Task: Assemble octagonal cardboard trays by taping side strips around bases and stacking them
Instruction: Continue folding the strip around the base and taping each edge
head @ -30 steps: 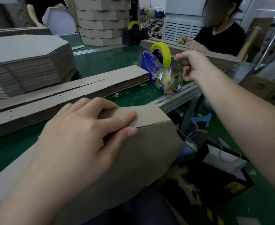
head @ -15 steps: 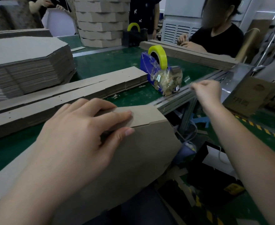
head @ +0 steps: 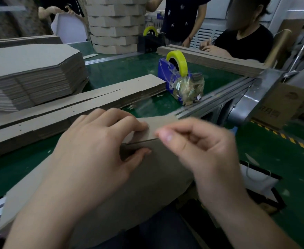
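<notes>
Left hand clamps side strip against base at table's near edge, steadying the seam; right hand pinched just beside, contents too blurred to tell.

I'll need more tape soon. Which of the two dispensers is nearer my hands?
The blue dispenser, right at the end of the strip pile. The black dispenser stands farther back, beside the tall tray stack.

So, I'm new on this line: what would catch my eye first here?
The two hands in the near centre: the left hand grips a cardboard tray, the right hand pinched beside it. Behind them, a yellow tape roll on its blue dispenser stands out on the green table.
</notes>
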